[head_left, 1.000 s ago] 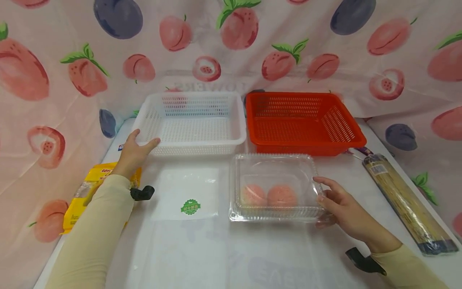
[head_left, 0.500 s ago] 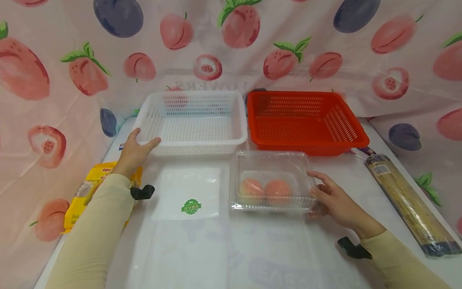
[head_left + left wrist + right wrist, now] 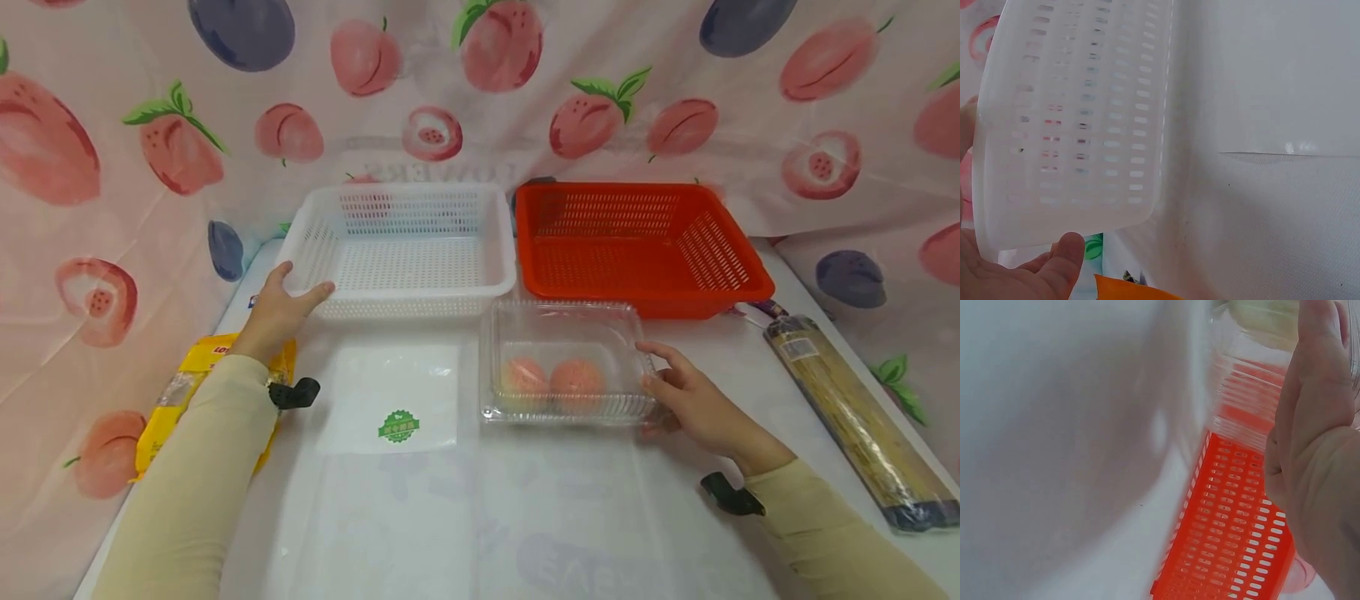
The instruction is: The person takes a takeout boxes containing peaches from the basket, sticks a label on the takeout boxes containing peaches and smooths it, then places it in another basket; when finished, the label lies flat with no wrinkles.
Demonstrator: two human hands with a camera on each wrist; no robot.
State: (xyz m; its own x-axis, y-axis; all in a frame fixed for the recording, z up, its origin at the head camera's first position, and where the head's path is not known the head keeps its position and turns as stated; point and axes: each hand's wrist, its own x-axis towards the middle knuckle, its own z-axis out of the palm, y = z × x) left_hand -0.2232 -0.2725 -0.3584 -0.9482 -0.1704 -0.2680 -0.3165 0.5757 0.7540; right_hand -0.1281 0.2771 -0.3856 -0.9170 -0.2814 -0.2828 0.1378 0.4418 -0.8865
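Observation:
My right hand [image 3: 693, 404] grips the right side of a clear plastic clamshell box [image 3: 562, 321], thumb in front. Inside the box, two round pink-and-yellow fruits [image 3: 577, 383] that look like peaches lie side by side. The box's back edge overlaps the lower front of the red basket [image 3: 645, 304] in the head view. My left hand [image 3: 273, 312] holds the front left corner of the white basket [image 3: 405, 293], thumb toward its front rim and fingers along the left side. In the left wrist view, the thumb [image 3: 1069, 256] lies just under that corner.
A yellow snack bag [image 3: 168, 408] lies partly hidden behind the left forearm. A white packet [image 3: 393, 379] with a green badge is flat in front of the white basket. At the right edge lies a long pack of dry noodles [image 3: 855, 417]. A fruit-print cloth [image 3: 480, 133] hangs behind the baskets.
My right hand has moved the clear box away from me and a little left, up close to the red basket. The left hand has kept its place on the white basket.

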